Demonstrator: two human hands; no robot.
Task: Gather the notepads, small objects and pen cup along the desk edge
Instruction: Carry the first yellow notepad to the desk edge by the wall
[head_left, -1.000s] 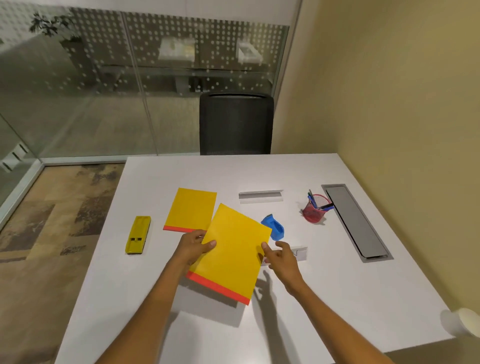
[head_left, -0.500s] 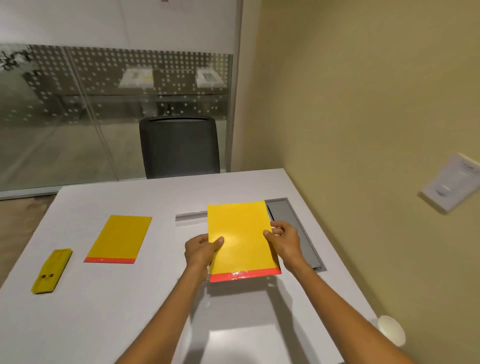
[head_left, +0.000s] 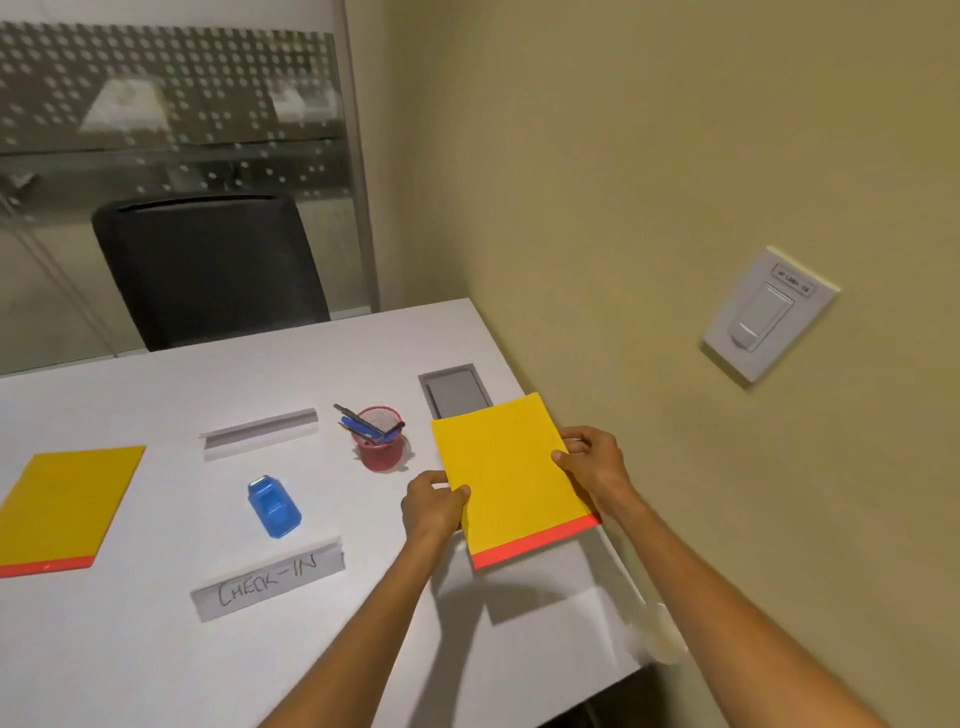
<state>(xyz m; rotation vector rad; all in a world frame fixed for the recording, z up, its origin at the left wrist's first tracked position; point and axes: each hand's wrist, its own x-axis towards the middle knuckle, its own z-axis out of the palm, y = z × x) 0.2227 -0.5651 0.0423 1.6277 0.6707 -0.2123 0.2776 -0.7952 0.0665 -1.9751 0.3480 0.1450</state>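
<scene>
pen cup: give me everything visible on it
The pen cup is a small round cup of red mesh, see-through as it looks, standing upright on the white desk. Several pens, blue and dark, lean out toward its left rim. It stands left of the yellow notepad that both hands hold, and right of a white folded card. Nothing touches it but the desk.

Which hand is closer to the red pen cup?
The left hand. It is just right of the pen cup and nearer the person; the right hand is beyond the held yellow notepad.
</scene>
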